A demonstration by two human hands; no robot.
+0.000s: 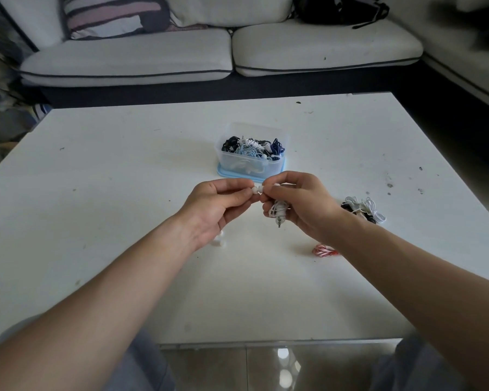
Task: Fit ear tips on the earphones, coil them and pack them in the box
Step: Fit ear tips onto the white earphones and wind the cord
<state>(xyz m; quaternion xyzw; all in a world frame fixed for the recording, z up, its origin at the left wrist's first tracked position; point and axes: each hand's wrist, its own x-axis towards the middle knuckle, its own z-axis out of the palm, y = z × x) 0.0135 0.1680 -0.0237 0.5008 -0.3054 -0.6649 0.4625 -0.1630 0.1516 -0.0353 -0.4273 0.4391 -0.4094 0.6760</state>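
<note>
Both hands met above the white table [124, 170]. The left hand [213, 206] pinched a small white ear tip [255, 189] between thumb and fingertips, pressed against the earbud end held by the right hand [299, 204]. The right hand was clamped on a coiled white earphone bundle [279, 208], most of it hidden in the palm, its jack plug [279, 221] poking out below. Whether the tip was seated could not be made out. Beyond the hands stood a clear plastic box [251, 162] of tangled earphones. Right of the right hand lay a black-and-white cable pile [363, 210]; a red-and-white coil [323, 250] was partly hidden by that wrist. White bits [218, 242] peeked from under the left wrist, too covered to identify.
</note>
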